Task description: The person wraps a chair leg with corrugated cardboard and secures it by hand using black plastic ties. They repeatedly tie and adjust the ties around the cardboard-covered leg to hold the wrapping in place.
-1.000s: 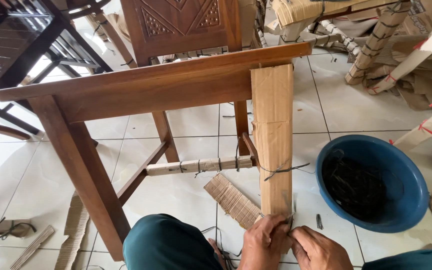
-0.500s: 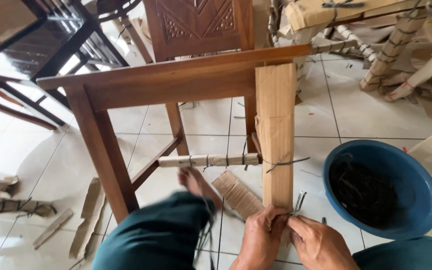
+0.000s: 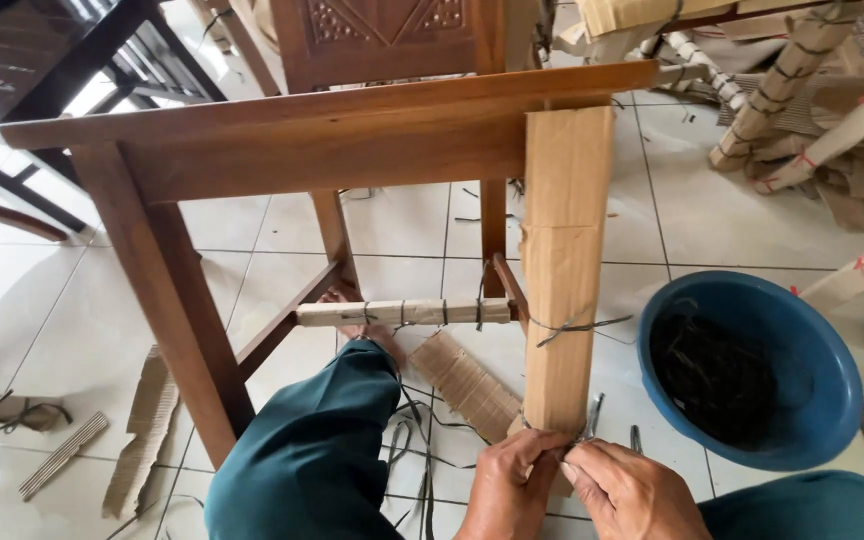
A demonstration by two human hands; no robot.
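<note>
At the foot of the cardboard-wrapped table leg [image 3: 564, 270], the left hand [image 3: 512, 490] and right hand [image 3: 632, 492] are both closed on a dark strap [image 3: 592, 415], pinching its ends. Tying seems in progress; a firm, tight pull looks needed next. A blue basin [image 3: 822, 400] of straps stands beside.

White tiled floor [image 3: 42, 300], cardboard strips [image 3: 142, 440], blue basin [image 3: 812, 400]
</note>
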